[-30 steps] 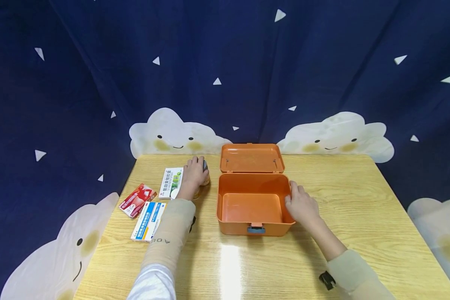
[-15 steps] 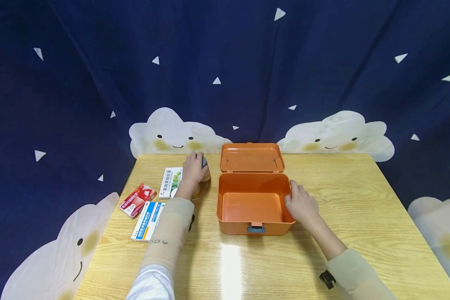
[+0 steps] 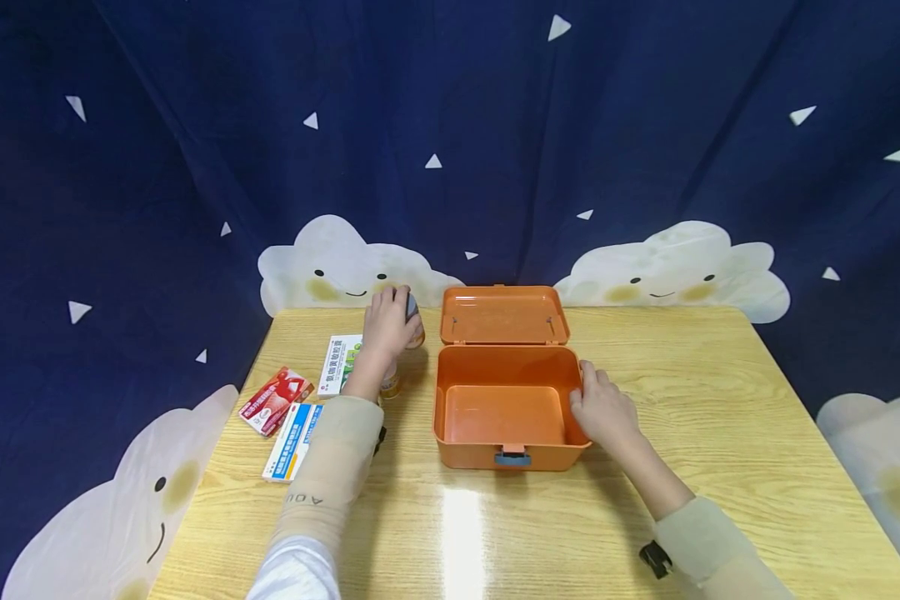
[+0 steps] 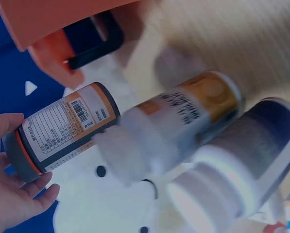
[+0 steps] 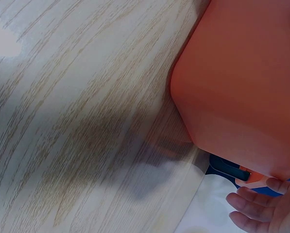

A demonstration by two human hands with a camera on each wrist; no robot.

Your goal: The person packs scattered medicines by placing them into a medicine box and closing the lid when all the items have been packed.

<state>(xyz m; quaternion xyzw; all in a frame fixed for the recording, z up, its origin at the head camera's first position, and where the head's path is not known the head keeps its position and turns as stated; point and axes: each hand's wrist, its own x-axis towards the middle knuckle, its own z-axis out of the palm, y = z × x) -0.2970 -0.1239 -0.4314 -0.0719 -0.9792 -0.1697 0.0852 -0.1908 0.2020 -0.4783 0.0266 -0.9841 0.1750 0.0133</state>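
My left hand [image 3: 387, 327] grips a bottle [image 4: 69, 124] with a dark grey cap and a white-and-orange label; in the left wrist view it is tilted and off the table. Two more bottles stand near that wrist: one with an amber-and-white label [image 4: 215, 97] and a clear cap, and a white one [image 4: 232, 170] with a dark label. Partly hidden by the left arm, one bottle [image 3: 390, 385] shows in the head view. At the right wall of an open orange storage box [image 3: 512, 457], my right hand [image 3: 606, 410] holds the rim, thumb on the inner side.
Left of the arm lie a white-and-green medicine box [image 3: 333, 367], a red medicine box [image 3: 274, 402] and a blue-and-white medicine box [image 3: 288, 446]. The orange lid [image 3: 504, 315] is folded back at the table's far edge. Behind hangs a dark blue curtain [image 3: 495, 150].
My left hand has moved slightly away from me with the gripped bottle, lifting it and uncovering more of the bottle beneath the wrist. The right hand and storage box have stayed put.
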